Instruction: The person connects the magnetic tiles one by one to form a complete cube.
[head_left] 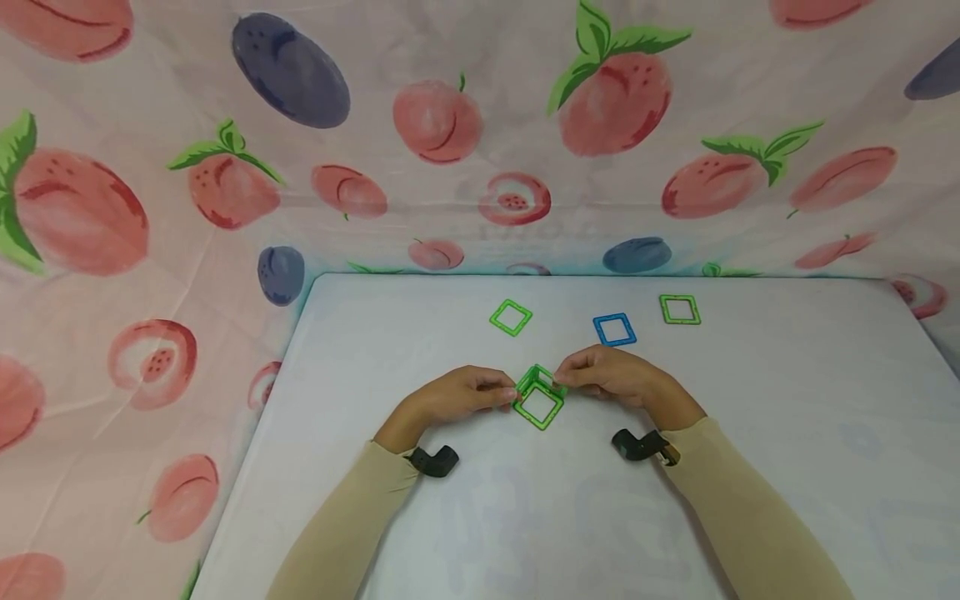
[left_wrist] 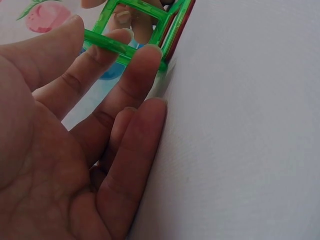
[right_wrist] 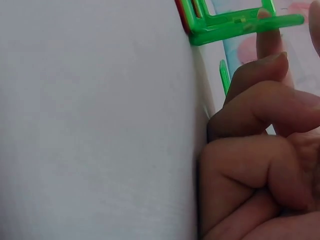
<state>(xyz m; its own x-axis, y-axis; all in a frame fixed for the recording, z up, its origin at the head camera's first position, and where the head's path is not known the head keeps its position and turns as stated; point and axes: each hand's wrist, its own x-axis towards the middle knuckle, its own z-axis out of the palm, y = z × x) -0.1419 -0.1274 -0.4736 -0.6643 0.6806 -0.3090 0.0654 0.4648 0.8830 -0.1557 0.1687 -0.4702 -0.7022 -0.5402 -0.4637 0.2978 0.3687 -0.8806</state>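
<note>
Three green square magnetic tiles form an open corner. One tile (head_left: pixel 528 418) lies flat on the table, and two stand upright along its far sides, meeting at the back. My left hand (head_left: pixel 459 393) pinches the left upright tile (left_wrist: pixel 112 44) between thumb and fingers, its lower fingers near the tabletop. From the other side, my right hand (head_left: pixel 618 375) holds the right upright tile (right_wrist: pixel 245 29) by its edge; its index fingertip shows behind the frame, and the other fingers are curled near the table. A reddish strip runs along the flat tile's edge in both wrist views.
Behind the hands lie a loose green tile (head_left: pixel 499 309), a blue tile (head_left: pixel 609 316) and another green tile (head_left: pixel 680 297). The white table (head_left: pixel 540 517) ends at a fruit-print cloth (head_left: pixel 442 200) at the back and left. A black wrist camera (head_left: pixel 435 461) sits on each wrist.
</note>
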